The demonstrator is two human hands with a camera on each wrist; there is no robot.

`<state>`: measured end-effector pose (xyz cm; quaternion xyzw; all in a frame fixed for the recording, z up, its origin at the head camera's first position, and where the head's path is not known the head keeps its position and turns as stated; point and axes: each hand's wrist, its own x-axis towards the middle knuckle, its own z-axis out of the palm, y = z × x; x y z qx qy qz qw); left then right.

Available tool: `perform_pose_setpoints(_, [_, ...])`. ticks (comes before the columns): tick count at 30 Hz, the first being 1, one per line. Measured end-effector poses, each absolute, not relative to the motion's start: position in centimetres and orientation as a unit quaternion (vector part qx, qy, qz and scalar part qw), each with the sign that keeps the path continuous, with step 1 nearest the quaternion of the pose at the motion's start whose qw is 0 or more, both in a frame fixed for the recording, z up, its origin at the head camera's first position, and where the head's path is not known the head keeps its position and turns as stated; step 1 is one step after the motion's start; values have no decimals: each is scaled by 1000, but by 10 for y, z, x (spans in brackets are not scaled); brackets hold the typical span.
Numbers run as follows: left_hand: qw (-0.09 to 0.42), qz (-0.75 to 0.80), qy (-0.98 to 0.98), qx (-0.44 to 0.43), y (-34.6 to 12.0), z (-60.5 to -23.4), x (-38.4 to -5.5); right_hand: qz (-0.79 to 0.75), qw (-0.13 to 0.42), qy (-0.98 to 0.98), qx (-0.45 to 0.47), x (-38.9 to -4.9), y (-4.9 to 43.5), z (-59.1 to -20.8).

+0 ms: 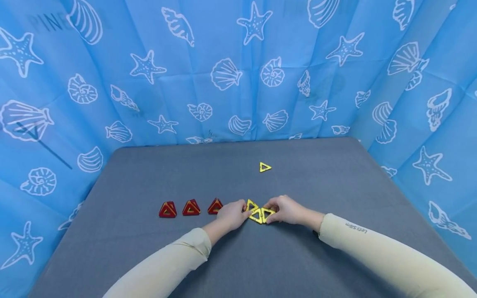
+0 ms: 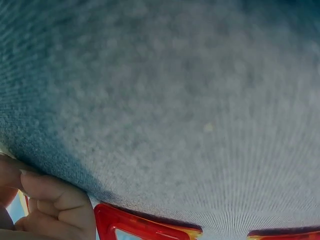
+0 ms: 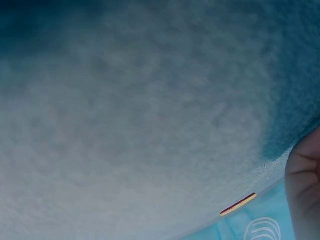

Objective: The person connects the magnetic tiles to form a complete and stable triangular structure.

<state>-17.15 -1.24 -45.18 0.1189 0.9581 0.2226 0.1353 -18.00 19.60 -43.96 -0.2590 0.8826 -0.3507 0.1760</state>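
Several yellow triangular frame tiles [image 1: 262, 216] lie edge to edge between my hands on the grey table. My left hand [image 1: 231, 214] pinches their left side with thumb and fingers. On the right side, my right hand [image 1: 288, 210] grips the outermost triangle at its edge. The left wrist view shows curled fingers [image 2: 57, 207] low on the left, with a sliver of tile behind them. Only part of the right hand [image 3: 305, 185] enters the right wrist view, and its fingertips are hidden there.
Left of my hands stand three small red pyramids [image 1: 162, 210] in a row; red frames [image 2: 150, 227] edge the left wrist view. One loose yellow triangle [image 1: 261, 167] lies farther back on the grey tabletop [image 1: 179, 174]. A blue shell-patterned curtain [image 1: 186, 91] hangs behind.
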Motion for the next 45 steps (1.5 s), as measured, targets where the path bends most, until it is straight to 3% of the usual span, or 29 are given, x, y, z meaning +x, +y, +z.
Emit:
perform_pose_setpoints(7, [133,224,957,129,-13,-452,-170,-337,168,886,-269,-182,196,-441])
perform_pose_setpoints(20, [177,248,940,156,-20,-448,-171,-370,191,869,-267,-183,199,-441])
perform_pose_setpoints(38, [162,222,949,154,-16,-449,-173,-445,161,864,-175,-182,196,-437])
perform_pose_setpoints(45, [159,247,948,125,-13,-449,-174,-459,155,856,-180,-185,196,-437])
